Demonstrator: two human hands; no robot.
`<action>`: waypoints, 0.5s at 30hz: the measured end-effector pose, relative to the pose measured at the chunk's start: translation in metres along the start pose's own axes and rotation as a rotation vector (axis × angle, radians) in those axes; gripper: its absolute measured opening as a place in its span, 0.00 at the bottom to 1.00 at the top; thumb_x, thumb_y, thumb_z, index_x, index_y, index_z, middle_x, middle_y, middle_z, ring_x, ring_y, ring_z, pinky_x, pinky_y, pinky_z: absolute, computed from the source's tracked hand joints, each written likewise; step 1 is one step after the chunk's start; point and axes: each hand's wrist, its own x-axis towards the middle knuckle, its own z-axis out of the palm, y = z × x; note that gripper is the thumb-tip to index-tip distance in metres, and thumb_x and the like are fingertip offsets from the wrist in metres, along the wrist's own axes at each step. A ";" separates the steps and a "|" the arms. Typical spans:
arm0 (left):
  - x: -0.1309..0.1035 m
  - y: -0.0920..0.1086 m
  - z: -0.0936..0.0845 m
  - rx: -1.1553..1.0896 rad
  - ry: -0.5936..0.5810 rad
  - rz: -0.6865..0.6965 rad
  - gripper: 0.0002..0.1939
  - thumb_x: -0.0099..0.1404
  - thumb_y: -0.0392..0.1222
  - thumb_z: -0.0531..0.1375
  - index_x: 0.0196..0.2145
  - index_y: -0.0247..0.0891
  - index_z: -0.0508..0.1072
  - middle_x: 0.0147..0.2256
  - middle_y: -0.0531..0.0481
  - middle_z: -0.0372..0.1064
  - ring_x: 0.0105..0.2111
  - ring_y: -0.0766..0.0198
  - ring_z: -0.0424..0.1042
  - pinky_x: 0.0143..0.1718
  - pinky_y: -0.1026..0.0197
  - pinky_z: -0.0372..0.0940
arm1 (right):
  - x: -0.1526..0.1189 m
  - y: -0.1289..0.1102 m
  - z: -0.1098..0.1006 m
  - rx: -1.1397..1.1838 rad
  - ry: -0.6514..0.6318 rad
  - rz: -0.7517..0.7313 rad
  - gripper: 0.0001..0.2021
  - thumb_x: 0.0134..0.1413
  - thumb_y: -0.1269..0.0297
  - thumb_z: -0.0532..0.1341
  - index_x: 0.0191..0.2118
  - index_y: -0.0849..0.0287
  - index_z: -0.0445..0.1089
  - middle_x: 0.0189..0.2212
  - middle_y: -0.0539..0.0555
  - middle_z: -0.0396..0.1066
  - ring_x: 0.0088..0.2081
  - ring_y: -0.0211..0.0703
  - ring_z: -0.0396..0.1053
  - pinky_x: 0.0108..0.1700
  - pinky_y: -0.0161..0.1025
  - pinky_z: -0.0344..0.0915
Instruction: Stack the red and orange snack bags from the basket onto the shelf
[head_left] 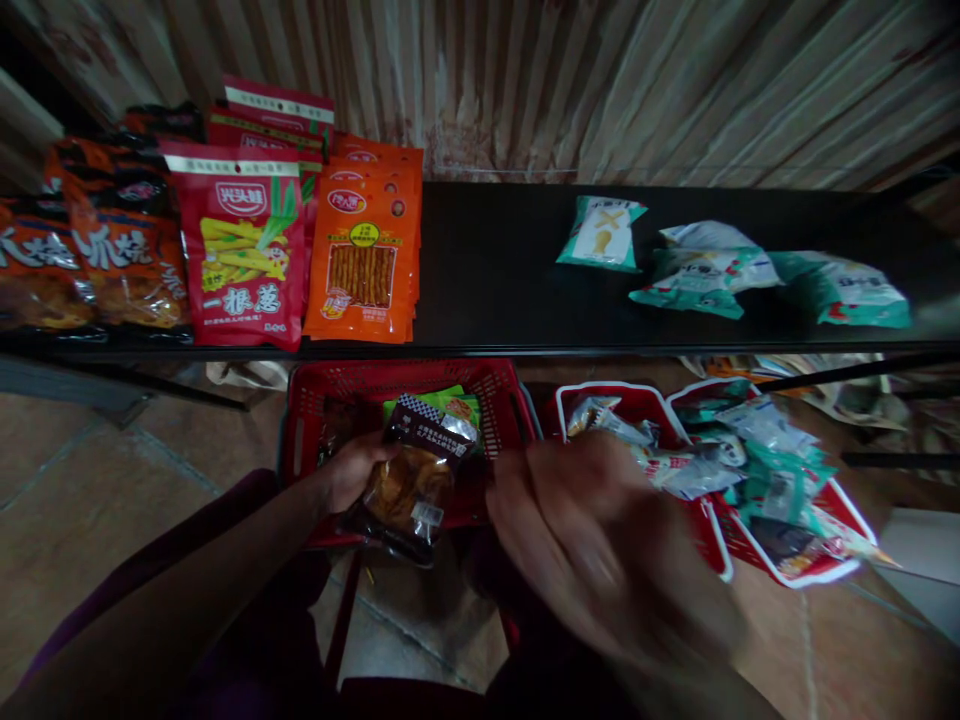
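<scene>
My left hand (pixel 354 476) grips the left edge of a snack packet (pixel 411 485) with a dark brown top and a clear window showing brown food. The packet is held tilted above a red basket (pixel 300 385). Behind it, part of a green packet (pixel 459 405) shows inside that basket. Blurred by motion, my right hand (pixel 592 540) is close to the camera, right of the packet and in front of the smaller baskets. Its fingers look bent, but the smear hides whether anything is in them.
A black shelf (pixel 487 270) carries orange-black packets (pixel 127 250), red packets (pixel 244 245), orange packets (pixel 364 250) and several teal-white bags (pixel 694 275). Beneath are two white-rimmed red baskets, the left one (pixel 611 392) and the right one (pixel 814 575), holding small packets. Corrugated sheeting (pixel 510 90) stands behind.
</scene>
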 end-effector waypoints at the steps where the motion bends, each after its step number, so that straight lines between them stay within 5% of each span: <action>1: -0.002 0.001 0.002 -0.019 0.000 0.003 0.17 0.56 0.30 0.58 0.46 0.33 0.69 0.34 0.42 0.76 0.31 0.57 0.76 0.37 0.55 0.69 | 0.018 0.010 -0.002 -0.034 0.063 0.005 0.11 0.57 0.49 0.56 0.34 0.50 0.68 0.20 0.47 0.62 0.24 0.37 0.63 0.29 0.36 0.65; 3: -0.005 0.004 0.004 -0.038 0.011 0.004 0.17 0.58 0.30 0.56 0.46 0.33 0.69 0.35 0.41 0.76 0.32 0.55 0.76 0.38 0.54 0.69 | 0.049 0.041 -0.011 -0.175 0.196 0.033 0.10 0.52 0.53 0.61 0.34 0.53 0.69 0.26 0.47 0.67 0.29 0.36 0.65 0.34 0.36 0.65; 8: -0.009 0.008 0.005 -0.060 0.046 0.027 0.16 0.59 0.30 0.56 0.46 0.33 0.69 0.36 0.41 0.76 0.33 0.55 0.77 0.38 0.53 0.70 | 0.076 0.114 -0.042 -0.266 0.089 0.375 0.20 0.41 0.54 0.67 0.43 0.55 0.71 0.40 0.53 0.72 0.41 0.42 0.69 0.45 0.40 0.64; 12: -0.008 0.008 0.004 -0.080 0.043 0.056 0.16 0.59 0.31 0.58 0.46 0.34 0.70 0.36 0.42 0.76 0.33 0.55 0.77 0.38 0.53 0.70 | 0.075 0.125 -0.045 -0.128 -0.022 0.511 0.17 0.38 0.53 0.67 0.33 0.59 0.74 0.30 0.51 0.74 0.31 0.39 0.69 0.38 0.38 0.63; 15: -0.009 0.007 0.005 -0.076 0.040 0.064 0.14 0.59 0.31 0.57 0.44 0.35 0.70 0.36 0.44 0.76 0.33 0.56 0.77 0.39 0.53 0.70 | 0.077 0.124 -0.041 -0.132 0.019 0.503 0.15 0.35 0.54 0.68 0.27 0.60 0.73 0.24 0.49 0.72 0.26 0.36 0.65 0.32 0.35 0.60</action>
